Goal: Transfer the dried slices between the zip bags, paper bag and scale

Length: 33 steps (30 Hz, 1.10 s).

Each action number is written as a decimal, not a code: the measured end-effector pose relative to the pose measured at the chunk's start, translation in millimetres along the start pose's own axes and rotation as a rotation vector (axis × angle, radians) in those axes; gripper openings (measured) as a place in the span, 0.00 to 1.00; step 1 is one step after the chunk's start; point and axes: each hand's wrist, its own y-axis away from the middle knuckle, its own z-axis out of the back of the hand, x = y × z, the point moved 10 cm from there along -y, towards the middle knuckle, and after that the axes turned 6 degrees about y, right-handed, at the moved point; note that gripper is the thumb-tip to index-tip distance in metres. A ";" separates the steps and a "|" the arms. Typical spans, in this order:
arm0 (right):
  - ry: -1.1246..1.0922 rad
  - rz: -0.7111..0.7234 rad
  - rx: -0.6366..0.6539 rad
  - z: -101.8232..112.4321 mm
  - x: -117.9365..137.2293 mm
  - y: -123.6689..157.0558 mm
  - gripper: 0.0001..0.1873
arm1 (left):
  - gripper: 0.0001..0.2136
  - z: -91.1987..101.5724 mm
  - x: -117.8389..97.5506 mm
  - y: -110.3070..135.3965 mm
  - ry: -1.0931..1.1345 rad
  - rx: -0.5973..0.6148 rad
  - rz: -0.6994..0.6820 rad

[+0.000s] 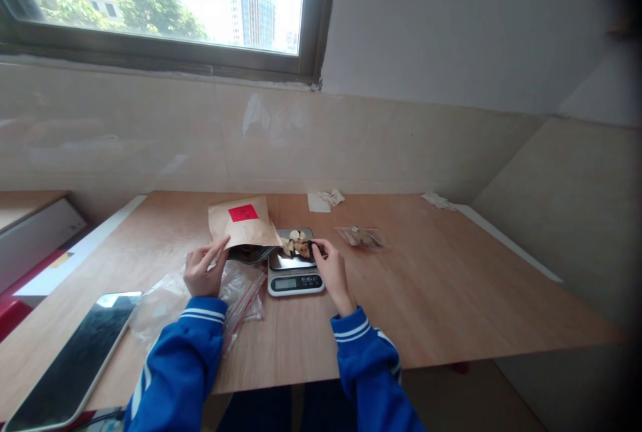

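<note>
A wooden table [426, 285] runs below a tiled wall and a window [160, 4], with a tablet [75, 358] at the near left, cut off by the frame's lower edge. Two blue sleeves [180, 365] reach in from the near side. Near the table's middle stands a digital scale [295, 279], its display lit but too small to read. Pale and brown dried slices [295, 243] lie on its pan, partly hidden by a kraft paper bag [241, 221] with a red label [243, 212], whose text cannot be made out. The left hand [203, 270] lies against the bag's near edge, its fingers [215, 249] spread wide; whether they grip it is hard to tell. Under the bag, a dark pouch [251, 253] shows only in part. The right hand [334, 271] sits at the scale's right side, its fingertips [315, 248] pinched narrowly on a dark object [307, 249], perhaps the pouch's far end, though this cannot be confirmed. A crumpled clear bag [200, 301] lies beneath the left hand. Farther right sits a small clear packet [361, 237], its contents unclear, and paper scraps [326, 199] lie along the far edge.
</note>
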 end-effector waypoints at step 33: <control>-0.074 0.037 -0.119 24.9 -2.6 18.7 0.11 | 0.12 1.2 4.7 -0.1 -0.053 0.002 0.085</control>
